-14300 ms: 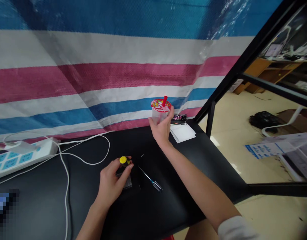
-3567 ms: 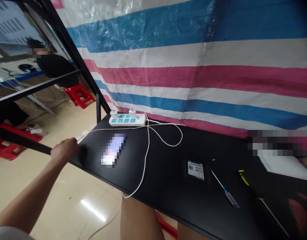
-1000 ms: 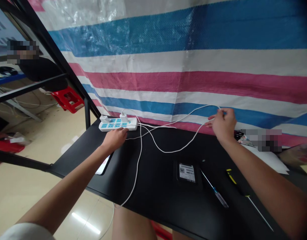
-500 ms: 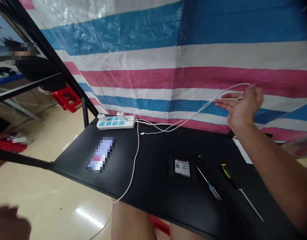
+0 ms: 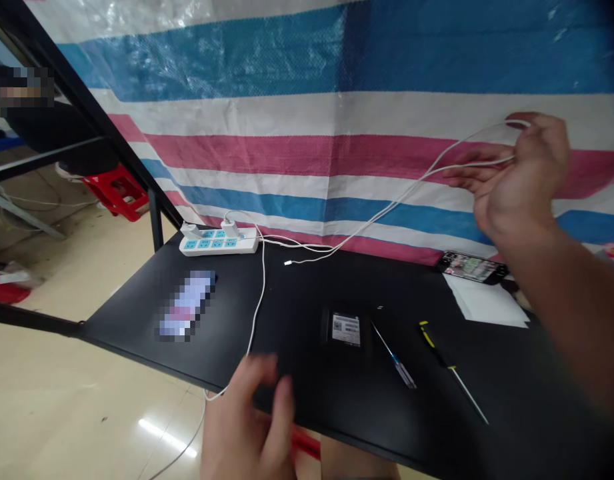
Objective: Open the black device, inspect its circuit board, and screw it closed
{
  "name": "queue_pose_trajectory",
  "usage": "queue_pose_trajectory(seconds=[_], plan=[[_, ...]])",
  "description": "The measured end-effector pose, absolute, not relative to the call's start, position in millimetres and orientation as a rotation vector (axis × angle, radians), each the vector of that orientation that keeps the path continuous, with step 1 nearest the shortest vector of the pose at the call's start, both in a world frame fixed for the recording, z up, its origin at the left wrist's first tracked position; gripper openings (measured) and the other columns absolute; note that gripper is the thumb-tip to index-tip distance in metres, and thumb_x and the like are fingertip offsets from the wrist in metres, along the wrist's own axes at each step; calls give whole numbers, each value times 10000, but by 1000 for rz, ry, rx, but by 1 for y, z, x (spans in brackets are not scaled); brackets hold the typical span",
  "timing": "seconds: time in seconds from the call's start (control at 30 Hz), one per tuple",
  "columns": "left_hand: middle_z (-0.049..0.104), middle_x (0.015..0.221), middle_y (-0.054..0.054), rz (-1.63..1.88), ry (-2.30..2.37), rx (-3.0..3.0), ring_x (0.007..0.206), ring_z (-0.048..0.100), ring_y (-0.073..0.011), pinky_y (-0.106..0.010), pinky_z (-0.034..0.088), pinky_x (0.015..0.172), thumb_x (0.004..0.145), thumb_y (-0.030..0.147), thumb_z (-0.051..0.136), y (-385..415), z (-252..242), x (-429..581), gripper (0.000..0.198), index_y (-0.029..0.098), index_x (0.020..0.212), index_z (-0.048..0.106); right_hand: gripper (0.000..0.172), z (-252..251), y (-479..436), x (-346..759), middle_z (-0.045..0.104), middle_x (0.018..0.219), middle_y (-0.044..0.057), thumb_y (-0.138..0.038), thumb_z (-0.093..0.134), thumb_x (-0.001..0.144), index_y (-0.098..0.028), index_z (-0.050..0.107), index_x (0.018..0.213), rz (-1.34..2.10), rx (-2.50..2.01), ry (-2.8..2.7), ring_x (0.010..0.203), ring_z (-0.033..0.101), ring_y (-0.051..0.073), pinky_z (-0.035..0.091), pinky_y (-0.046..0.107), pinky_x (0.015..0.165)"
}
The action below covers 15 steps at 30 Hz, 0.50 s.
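Note:
A white cable [image 5: 387, 208] is held up by my right hand [image 5: 527, 173], raised at the right in front of the striped sheet. Its strands run from the curled fingers down toward the power strip [image 5: 219, 243], and a small white connector end [image 5: 287, 263] lies on the table. My left hand [image 5: 249, 423] hovers at the table's front edge, slightly blurred, thumb and index finger apart, with nothing seen in it. Beside it, a second white cable [image 5: 258, 307] hangs over that edge.
On the black table [image 5: 297, 313] lie a phone [image 5: 189, 303], a labelled black drive [image 5: 345, 329], a blue-handled screwdriver [image 5: 401, 370], a yellow-black screwdriver [image 5: 437, 350], white paper [image 5: 484, 300] and another phone [image 5: 471, 267]. Two tiny bits lie near the drive. A person sits at far left.
My right hand has lifted higher and further right, drawing the white cable up. My left hand has come from the lower left to the table's front edge. The view has shifted rightward.

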<state>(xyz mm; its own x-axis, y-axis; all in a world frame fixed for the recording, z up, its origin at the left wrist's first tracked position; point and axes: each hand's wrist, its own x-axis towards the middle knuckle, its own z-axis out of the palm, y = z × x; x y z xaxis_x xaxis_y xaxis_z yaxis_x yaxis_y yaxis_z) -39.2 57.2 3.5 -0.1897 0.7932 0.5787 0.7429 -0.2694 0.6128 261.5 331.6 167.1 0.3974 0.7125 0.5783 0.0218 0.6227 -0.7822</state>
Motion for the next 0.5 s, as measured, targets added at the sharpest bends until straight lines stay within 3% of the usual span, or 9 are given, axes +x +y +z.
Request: queue_pose_trajectory(seconds=[0.07,0.13,0.17,0.23,0.37,0.43,0.5], plan=[[699,948,-28,1661,1668,1966,863,689,-193,-336,581,796,1051,386,567,113,20,-16,251,281,1252,674,284,168,324,256,645,681,7,-312,292,1068,-253,539,1194,507,-767,-1142,578,741,263,506,322,475],[728,1006,-60,1731,1587,1857,929,691,-196,-337,556,860,1086,331,467,188,44,2,276,228,1187,702,273,166,316,251,685,721,27,-368,370,1057,-249,558,1214,505,-713,-1225,616,755,264,508,316,477],[737,995,-68,1635,1597,1873,925,696,-198,-329,549,857,1090,328,450,227,57,8,310,208,1238,695,266,165,312,249,695,725,28,-379,410,1042,-251,564,1217,507,-704,-1250,627,757,261,513,313,483],[755,993,-69,1122,1605,2069,963,710,-206,-325,533,900,1088,321,453,296,77,18,376,200,1386,647,266,163,305,247,697,711,17,-400,447,1021,-257,563,1213,525,-712,-1261,636,755,250,528,305,496],[785,915,-39,716,1481,2192,898,741,-218,-289,542,881,861,336,809,368,84,33,521,223,1361,714,319,161,291,250,706,731,-8,-484,497,1000,-284,555,1242,554,-709,-1328,667,758,221,573,304,552],[789,861,-25,576,1459,2214,869,753,-230,-280,549,849,779,350,864,378,74,40,450,245,1211,794,325,160,285,255,708,734,-10,-495,508,1002,-292,566,1249,542,-689,-1358,673,760,218,592,317,575],[787,805,-29,497,1479,2212,837,762,-240,-277,551,812,801,340,819,380,63,43,226,235,1000,836,300,161,280,262,712,722,-5,-481,507,1013,-293,584,1234,525,-668,-1357,665,759,226,603,334,570]])
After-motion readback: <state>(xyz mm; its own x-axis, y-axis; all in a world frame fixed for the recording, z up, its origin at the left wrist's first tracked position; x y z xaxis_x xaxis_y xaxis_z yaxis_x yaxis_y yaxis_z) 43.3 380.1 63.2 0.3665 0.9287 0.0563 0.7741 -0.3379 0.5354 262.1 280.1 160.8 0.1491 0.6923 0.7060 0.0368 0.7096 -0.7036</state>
